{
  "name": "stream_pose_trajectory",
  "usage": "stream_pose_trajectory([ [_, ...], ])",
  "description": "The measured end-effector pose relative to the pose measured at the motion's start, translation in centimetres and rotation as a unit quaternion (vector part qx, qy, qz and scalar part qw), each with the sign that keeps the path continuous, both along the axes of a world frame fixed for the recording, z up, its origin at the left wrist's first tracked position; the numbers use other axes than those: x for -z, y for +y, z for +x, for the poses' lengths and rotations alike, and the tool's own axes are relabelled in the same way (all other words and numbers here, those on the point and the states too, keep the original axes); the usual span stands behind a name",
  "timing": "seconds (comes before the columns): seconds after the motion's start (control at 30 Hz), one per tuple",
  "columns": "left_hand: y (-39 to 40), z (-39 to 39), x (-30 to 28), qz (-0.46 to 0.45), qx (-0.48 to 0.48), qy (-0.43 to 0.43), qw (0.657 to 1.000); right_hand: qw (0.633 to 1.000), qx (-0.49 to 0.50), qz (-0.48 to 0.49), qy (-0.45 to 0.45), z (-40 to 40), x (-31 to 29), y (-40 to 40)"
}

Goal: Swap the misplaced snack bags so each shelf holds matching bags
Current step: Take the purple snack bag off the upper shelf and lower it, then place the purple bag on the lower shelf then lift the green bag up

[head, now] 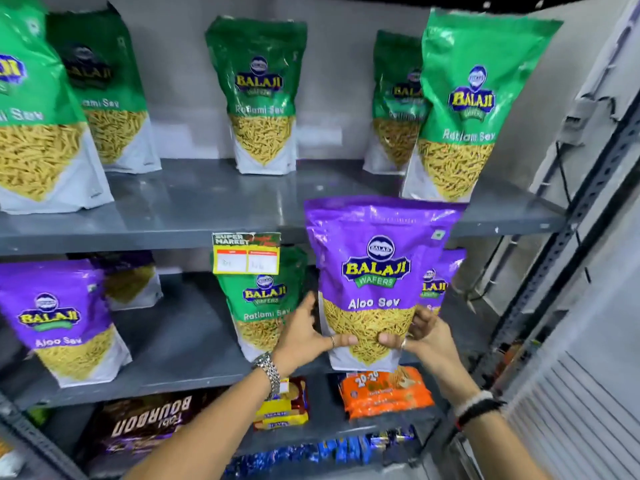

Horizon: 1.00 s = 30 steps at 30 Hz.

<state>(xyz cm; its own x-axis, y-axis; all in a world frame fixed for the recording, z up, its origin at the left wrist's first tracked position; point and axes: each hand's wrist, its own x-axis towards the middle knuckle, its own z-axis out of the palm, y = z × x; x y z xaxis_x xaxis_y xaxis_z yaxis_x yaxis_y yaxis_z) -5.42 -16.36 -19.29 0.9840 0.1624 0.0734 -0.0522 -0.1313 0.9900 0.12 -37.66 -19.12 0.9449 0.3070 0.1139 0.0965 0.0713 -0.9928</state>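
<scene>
Both hands on the glossy purple Aloo Sev snack pouch (377, 278)

Left hand (304, 336) and right hand (427, 336) grip its lower corners, thumbs in front; green Ratlami Sev pouch (263, 303) just behind the left fingers.

Grey metal shelving in a shop, against a plain grey wall.

The upper shelf (207, 199) and the shelf below (180, 344) are dark grey and a little glossy, reflecting soft light. A perforated metal upright (568, 233) carries their right ends. The back wall (180, 81) is pale grey. At the right edge stands a white ribbed panel (581, 410).
</scene>
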Motion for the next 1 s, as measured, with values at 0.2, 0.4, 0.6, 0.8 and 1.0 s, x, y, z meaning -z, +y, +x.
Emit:
stream_pose_trajectory([
  [0.2,0.2,2.2,6.9,-0.033,-0.011,0.061,0.998,0.997,-0.010,-0.034,0.074,2.6,7.2,1.2],
  [0.4,1.0,5.6,11.0,-0.031,-0.053,0.092,0.994,0.993,-0.012,-0.077,0.088,6.4,12.4,3.2],
  [0.6,1.9,9.2,12.9,0.013,-0.071,0.128,0.989,0.993,-0.011,-0.082,0.083,9.9,14.5,4.6],
  [0.8,3.2,11.6,16.1,0.072,-0.103,0.151,0.981,0.986,0.025,-0.150,0.074,10.8,14.4,5.8],
  [1.0,2.3,10.9,15.6,0.072,-0.121,0.122,0.982,0.967,0.084,-0.228,0.077,9.6,13.0,6.6],
])
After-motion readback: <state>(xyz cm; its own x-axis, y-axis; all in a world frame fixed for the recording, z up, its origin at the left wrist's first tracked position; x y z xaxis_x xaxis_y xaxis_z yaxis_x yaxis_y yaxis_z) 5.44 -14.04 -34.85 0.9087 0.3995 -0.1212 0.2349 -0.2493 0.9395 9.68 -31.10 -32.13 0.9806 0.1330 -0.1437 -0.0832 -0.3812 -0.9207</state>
